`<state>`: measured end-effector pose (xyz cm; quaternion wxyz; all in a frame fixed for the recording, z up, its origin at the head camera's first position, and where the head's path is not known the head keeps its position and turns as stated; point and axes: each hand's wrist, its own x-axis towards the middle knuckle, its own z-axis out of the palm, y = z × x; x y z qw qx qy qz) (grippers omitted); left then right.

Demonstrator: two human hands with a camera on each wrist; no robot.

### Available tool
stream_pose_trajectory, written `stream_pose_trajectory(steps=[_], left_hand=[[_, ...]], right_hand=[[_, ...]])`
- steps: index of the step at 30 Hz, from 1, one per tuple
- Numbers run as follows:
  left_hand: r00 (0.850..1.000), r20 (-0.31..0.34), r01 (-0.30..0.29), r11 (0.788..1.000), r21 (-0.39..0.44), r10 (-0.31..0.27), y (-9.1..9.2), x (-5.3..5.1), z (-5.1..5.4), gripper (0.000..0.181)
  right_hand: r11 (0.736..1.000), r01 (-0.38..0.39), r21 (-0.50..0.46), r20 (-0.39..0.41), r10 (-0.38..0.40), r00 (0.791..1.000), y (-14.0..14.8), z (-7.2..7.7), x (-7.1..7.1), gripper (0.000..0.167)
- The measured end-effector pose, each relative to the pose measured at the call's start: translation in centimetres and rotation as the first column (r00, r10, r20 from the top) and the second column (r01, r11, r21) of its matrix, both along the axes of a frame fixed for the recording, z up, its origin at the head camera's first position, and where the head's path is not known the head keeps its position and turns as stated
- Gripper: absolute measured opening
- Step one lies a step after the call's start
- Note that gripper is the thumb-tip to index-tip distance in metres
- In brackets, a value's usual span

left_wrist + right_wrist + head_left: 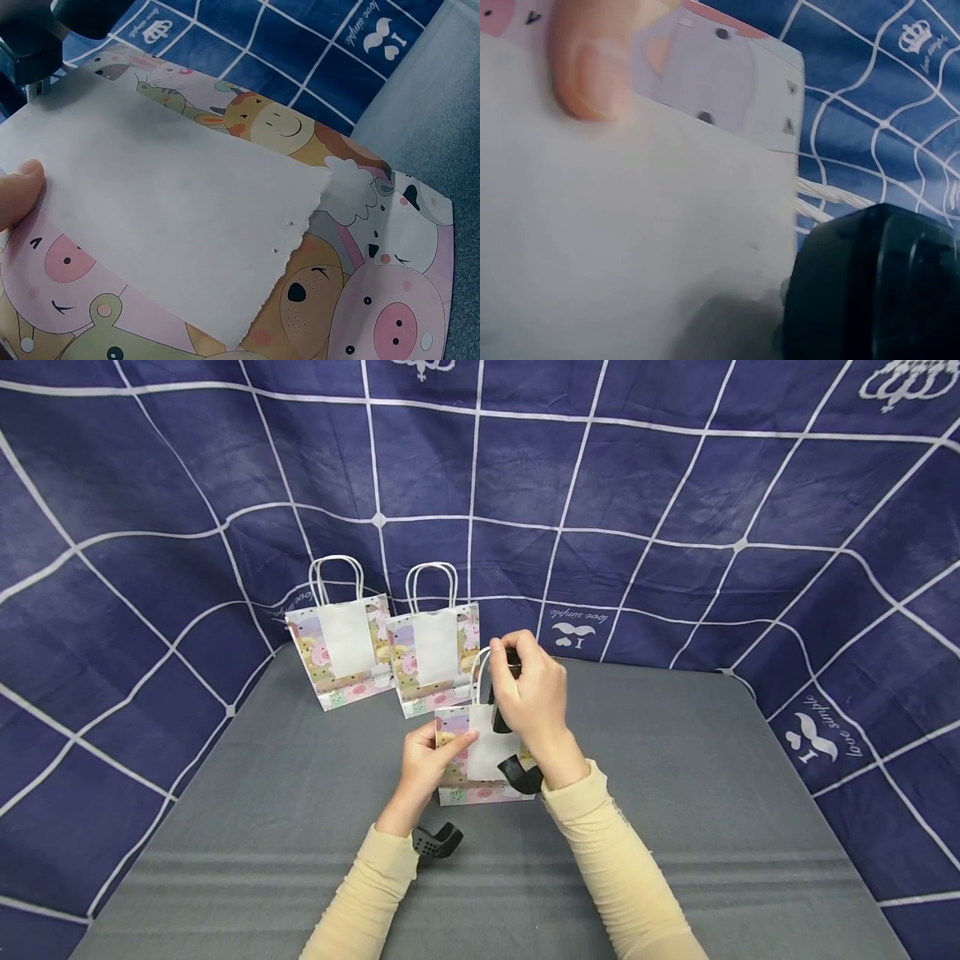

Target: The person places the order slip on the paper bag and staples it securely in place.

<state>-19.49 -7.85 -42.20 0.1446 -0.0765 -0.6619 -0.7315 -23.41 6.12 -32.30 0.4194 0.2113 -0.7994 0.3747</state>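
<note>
A small paper gift bag (452, 777) printed with cartoon animals stands in front of me, a white paper panel (165, 195) on its face and white twisted handles (832, 195) on top. My left hand (422, 764) pinches its left side, thumb on the front by the panel. My right hand (538, 693) grips a black tool (501, 718), apparently a stapler, held upright at the bag's top edge beside the handles. In the right wrist view, the tool's dark body fills the lower right. Whether its jaws close on the paper is hidden.
Two similar gift bags, one at the far left (306, 664) and one beside it (405, 672), stand at the back of the grey table (675, 827). Blue cloth (637, 477) with white lines hangs behind and at both sides.
</note>
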Motion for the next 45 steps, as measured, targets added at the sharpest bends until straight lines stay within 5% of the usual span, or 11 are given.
stream_pose_trajectory(steps=[33,45], left_hand=[[1.000,-0.005,-0.005,0.999,-0.035,0.005,0.0,0.1,-0.1,0.020],[0.994,-0.040,0.100,0.994,-0.046,-0.102,-0.5,0.2,0.6,0.017]], right_hand=[[0.988,0.008,-0.154,-0.140,-0.030,0.990,-1.1,-1.0,-1.1,0.022],[0.990,0.001,-0.144,-0.128,-0.020,0.992,-1.1,-0.7,-0.8,0.023]])
